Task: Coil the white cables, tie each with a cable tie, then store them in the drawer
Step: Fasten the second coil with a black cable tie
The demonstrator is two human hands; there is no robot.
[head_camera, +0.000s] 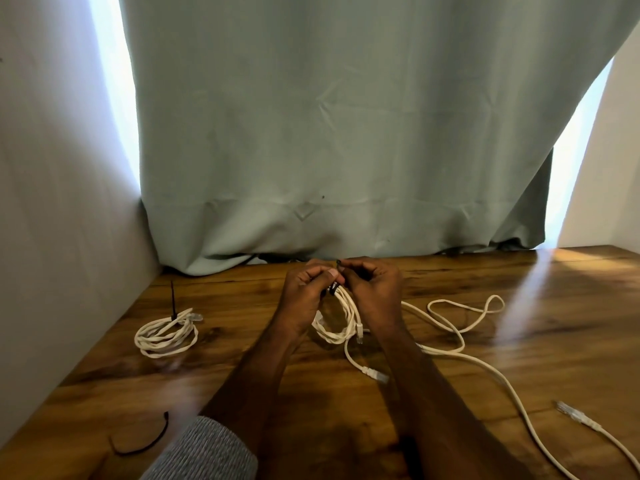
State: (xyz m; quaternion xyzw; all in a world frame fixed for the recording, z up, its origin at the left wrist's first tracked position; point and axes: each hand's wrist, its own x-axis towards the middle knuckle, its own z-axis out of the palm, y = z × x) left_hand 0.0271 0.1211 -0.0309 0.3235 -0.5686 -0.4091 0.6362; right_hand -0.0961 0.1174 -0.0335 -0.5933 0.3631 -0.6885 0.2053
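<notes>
While both hands meet above it, the half-tied white cable coil (pixel 337 320) hangs over the middle of the wooden bench (pixel 519 306). Left hand (pixel 304 292) and right hand (pixel 372 289) each pinch the black cable tie (pixel 333 289) at the coil's top. Left of this coil lies a tied coil (pixel 166 336); right of it, a loose cable (pixel 460 327); nearer the camera and to its left, a spare tie (pixel 145 445).

Wooden table (pixel 519 341), grey-green curtain (pixel 346 133) behind, pale wall (pixel 52 202) at left
</notes>
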